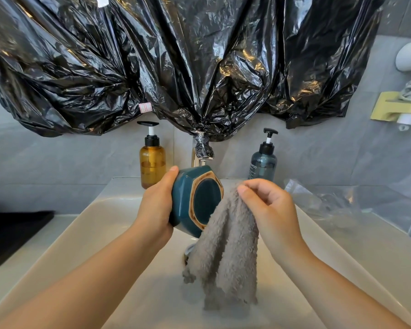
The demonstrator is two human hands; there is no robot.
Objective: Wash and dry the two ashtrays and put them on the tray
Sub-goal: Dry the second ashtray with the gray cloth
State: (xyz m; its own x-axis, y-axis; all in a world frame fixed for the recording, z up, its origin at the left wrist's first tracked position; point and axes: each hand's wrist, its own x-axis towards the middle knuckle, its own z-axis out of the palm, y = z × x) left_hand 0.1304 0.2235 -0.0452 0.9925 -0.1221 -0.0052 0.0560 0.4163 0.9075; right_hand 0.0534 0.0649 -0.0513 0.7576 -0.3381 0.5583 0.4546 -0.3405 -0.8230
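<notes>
Over the sink (100, 210), the left hand (156, 205) grips the teal ashtray (195, 198) tipped sideways, base showing; the right hand (268, 203) pinches a grey towel (226, 255) hanging at the ashtray's four o'clock, touching it.

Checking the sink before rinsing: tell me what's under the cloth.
Under the cloth only bare sink and a metal glimpse, perhaps the drain, show; the rest is covered.

Bright, even daylight. Glare streaks on the black plastic sheet (176, 55) above my sink (93, 224). Soft shadows only. Strong wide-angle bending at edges; centre sharp, my forearms slightly soft.
</notes>
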